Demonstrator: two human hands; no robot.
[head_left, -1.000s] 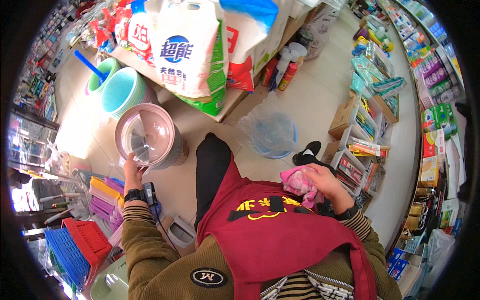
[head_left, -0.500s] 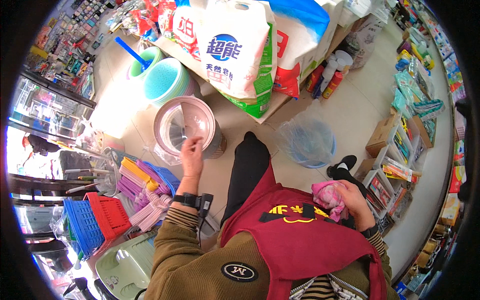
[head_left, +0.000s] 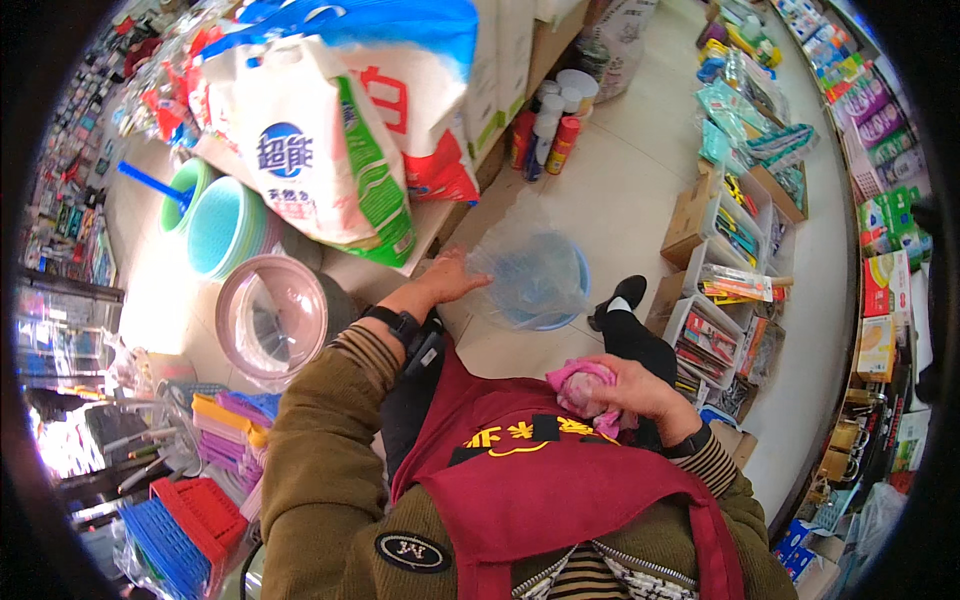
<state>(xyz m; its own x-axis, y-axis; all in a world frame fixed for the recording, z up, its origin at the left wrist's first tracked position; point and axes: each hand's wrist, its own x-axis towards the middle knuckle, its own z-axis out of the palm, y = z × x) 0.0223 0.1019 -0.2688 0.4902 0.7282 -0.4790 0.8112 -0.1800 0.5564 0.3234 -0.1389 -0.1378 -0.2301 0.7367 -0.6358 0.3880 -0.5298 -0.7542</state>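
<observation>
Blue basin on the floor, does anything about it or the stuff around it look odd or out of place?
The blue basin stands alone on the open floor, wrapped in crumpled clear plastic; the left hand reaches its edge. The right hand clutches a pink cloth. Nothing looks spilled or broken.

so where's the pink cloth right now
In the head view it is bunched in the right hand, held against the red apron at centre right; the pink cloth sits just below the plastic-wrapped blue basin on the floor.
</observation>
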